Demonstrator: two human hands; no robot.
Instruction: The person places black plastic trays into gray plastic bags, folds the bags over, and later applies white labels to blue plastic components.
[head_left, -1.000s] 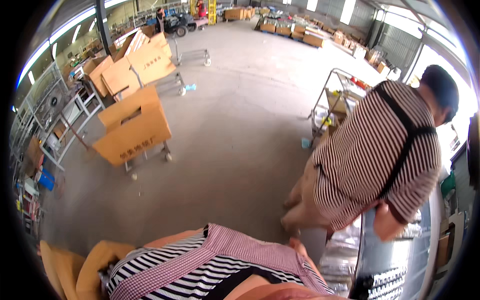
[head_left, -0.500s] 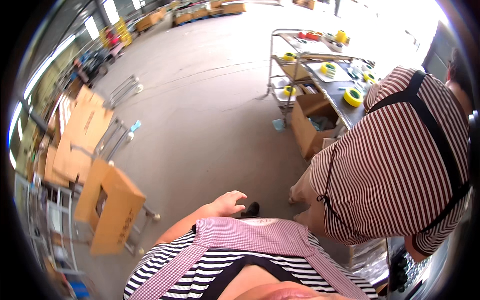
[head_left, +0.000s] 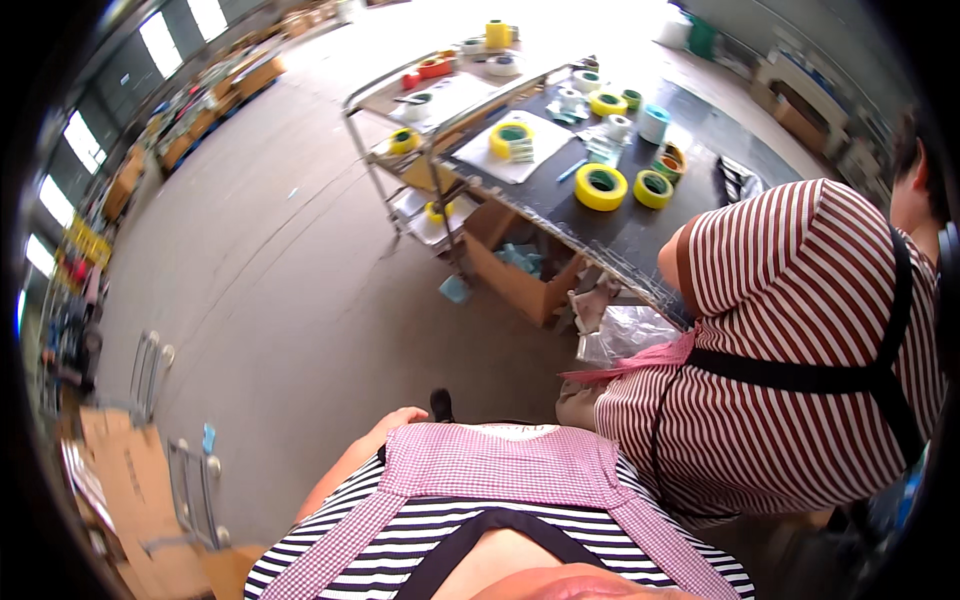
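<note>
The left hand [head_left: 405, 418] hangs low by the apron, holding nothing I can see. The right hand is hidden. The yellow tape rolls [head_left: 600, 186] sit far ahead on the counter [head_left: 560, 205], nearer the right side.

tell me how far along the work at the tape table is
Done: yellow tape rolls lie spread out on the dark table. In hand: nothing that shows; the left hand hangs beside the apron, away from the table, and the right hand is out of view. A co-worker bends over the table. Left: every roll in view lies untouched.
</note>
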